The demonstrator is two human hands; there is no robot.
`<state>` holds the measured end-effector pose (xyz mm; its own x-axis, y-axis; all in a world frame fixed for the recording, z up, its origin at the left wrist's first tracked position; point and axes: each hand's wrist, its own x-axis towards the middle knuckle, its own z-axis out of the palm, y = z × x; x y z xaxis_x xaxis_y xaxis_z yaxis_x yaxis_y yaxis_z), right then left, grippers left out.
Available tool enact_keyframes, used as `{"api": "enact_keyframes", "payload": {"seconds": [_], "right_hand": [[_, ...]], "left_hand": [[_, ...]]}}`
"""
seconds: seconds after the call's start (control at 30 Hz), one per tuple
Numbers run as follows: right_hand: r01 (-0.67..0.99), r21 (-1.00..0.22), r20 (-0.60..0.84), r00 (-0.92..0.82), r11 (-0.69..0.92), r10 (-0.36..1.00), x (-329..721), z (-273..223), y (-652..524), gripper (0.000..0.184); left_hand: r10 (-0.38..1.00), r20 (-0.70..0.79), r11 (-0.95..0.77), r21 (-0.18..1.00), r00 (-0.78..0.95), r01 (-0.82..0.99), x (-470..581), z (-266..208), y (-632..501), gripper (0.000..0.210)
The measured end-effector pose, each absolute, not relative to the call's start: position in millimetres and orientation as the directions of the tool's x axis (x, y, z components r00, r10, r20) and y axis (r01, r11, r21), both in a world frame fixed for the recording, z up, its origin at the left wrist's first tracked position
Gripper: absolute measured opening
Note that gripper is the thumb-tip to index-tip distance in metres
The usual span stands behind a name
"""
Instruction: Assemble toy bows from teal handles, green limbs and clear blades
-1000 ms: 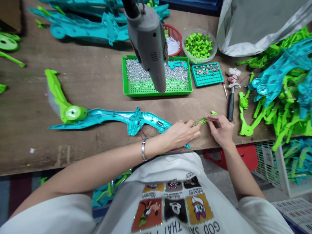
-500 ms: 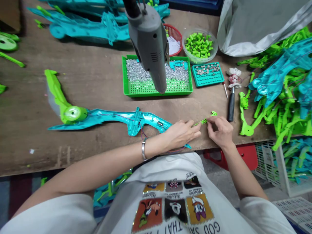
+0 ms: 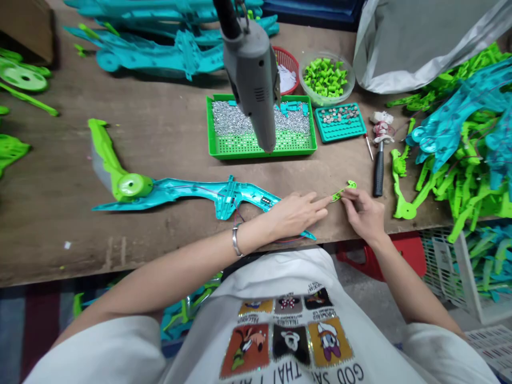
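Observation:
My left hand [image 3: 300,213] lies over the right end of a teal bow-shaped plastic half-shell [image 3: 188,189], fingers stretched out to the right. Its index fingertip touches a small green plastic part [image 3: 337,196], most of which the fingers hide. Facing it, my right hand [image 3: 365,213] is closed in a pinch at that part's right portion; what sits between thumb and finger is too small to make out. A red-and-blue wire [image 3: 239,214] runs out of the shell by the left wrist. A green limb with a round hub [image 3: 132,185] is on the shell's left end.
An electric screwdriver [image 3: 256,85] hangs over a green tray [image 3: 260,156] of screws. Behind stand a bowl of green pieces [image 3: 326,80] and a teal tray [image 3: 340,133] of metal discs. A hammer [image 3: 378,170], a small screwdriver [image 3: 368,146] and piled green-teal parts [image 3: 460,176] lie right.
The view has shifted slightly, so the left side of the bench appears further right. The left fingers have moved a little right along the green part, covering more of it. The right hand keeps its pinch.

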<state>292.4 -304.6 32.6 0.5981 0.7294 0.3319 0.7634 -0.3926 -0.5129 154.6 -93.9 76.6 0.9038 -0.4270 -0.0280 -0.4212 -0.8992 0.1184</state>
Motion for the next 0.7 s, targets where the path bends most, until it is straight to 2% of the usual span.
{"api": "enact_keyframes", "payload": {"seconds": [0.1, 0.2, 0.27, 0.33, 0.4, 0.47, 0.53, 0.7], "right_hand": [[0.723, -0.563, 0.34, 0.644, -0.4, 0.686, 295, 44, -301, 0.024], [0.762, -0.539, 0.372, 0.598, -0.36, 0.71, 289, 54, -295, 0.017], [0.759, -0.573, 0.344, 0.566, -0.31, 0.749, 283, 59, -290, 0.018], [0.744, -0.615, 0.297, 0.527, -0.263, 0.796, 277, 62, -285, 0.02], [0.735, -0.637, 0.254, 0.485, -0.232, 0.837, 272, 63, -280, 0.02], [0.728, -0.646, 0.22, 0.467, -0.231, 0.857, 270, 63, -274, 0.018], [0.72, -0.645, 0.188, 0.474, -0.256, 0.86, 269, 61, -269, 0.015], [0.646, -0.717, 0.126, 0.487, -0.26, 0.864, 271, 53, -262, 0.015]], "left_hand": [[-0.348, -0.04, -0.923, 0.192, 0.937, -0.334, 149, 84, -86, 0.029], [-0.251, -0.024, -0.919, 0.32, 0.968, -0.23, 136, 93, -75, 0.043], [-0.161, 0.005, -0.896, 0.418, 0.987, -0.149, 123, 100, -73, 0.052], [-0.017, 0.015, -0.888, 0.459, 1.0, -0.021, 111, 106, -81, 0.039], [0.138, 0.028, -0.901, 0.42, 0.99, 0.113, 100, 107, -99, 0.031], [0.203, 0.076, -0.922, 0.351, 0.976, 0.164, 94, 101, -123, 0.048], [0.237, 0.105, -0.932, 0.305, 0.966, 0.195, 91, 91, -145, 0.051], [0.27, 0.112, -0.936, 0.264, 0.956, 0.233, 94, 70, -168, 0.02]]}}
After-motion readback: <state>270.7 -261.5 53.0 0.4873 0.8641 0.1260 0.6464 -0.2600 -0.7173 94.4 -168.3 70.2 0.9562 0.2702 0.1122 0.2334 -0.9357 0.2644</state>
